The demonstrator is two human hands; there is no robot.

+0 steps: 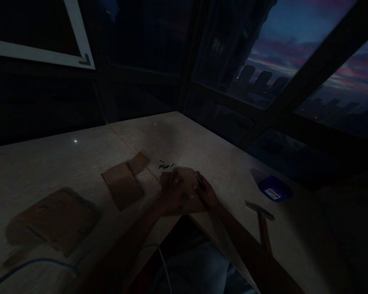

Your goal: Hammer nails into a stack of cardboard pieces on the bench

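Note:
In dim light a flat piece of brown cardboard (187,183) lies at the front corner of the table, between my two hands. My left hand (171,191) grips its left part, fingers bent over it; a ring-like glint shows on one finger. At the right edge my right hand (207,192) is closed on the same cardboard, thumb on top. Just beyond it is a loose group of small dark nail-like pieces (164,166). To the right a hammer (265,228) rests on the table, its head pointing away from me.
Folded cardboard (122,183) and a bigger cardboard piece (58,216) lie on the left. A blue plastic tub (275,188) with a white label stands at the right. Pale cables (33,263) run along the near side. Windows border the pale table (88,153).

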